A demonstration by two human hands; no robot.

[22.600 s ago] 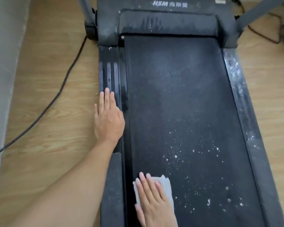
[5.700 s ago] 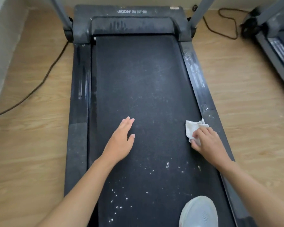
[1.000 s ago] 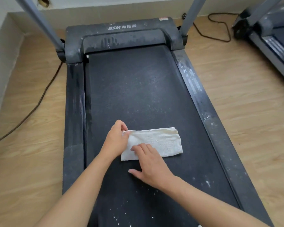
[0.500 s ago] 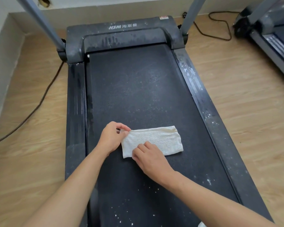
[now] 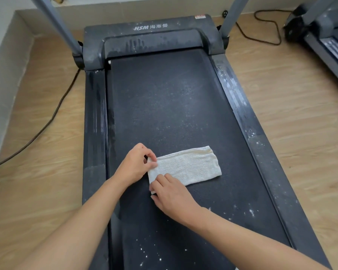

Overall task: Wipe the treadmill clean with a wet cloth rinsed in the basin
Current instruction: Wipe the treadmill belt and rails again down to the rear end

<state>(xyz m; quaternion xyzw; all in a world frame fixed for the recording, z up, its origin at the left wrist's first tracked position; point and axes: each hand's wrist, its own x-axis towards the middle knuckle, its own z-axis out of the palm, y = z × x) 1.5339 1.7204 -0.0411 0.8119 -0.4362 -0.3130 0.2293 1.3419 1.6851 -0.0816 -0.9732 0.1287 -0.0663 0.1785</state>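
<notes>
A white cloth (image 5: 191, 166), folded into a long strip, lies across the black belt (image 5: 164, 106) of the treadmill. My left hand (image 5: 134, 164) pinches the cloth's far left corner. My right hand (image 5: 171, 195) grips the near left corner, fingers curled over the edge. White specks dot the belt near me and the right side rail (image 5: 248, 131). The motor cover (image 5: 150, 34) at the far end looks dusty and streaked. No basin is in view.
Two grey uprights (image 5: 55, 24) rise from the treadmill's front corners. A black cable (image 5: 47, 121) runs over the wooden floor on the left, another cable (image 5: 267, 26) at the far right. A second treadmill (image 5: 328, 39) stands at the right edge. A wall runs along the left.
Both hands stay at the cloth's left end. My right hand has slid from the cloth's lower edge to its near left corner, which now lifts slightly. The cloth stays put.
</notes>
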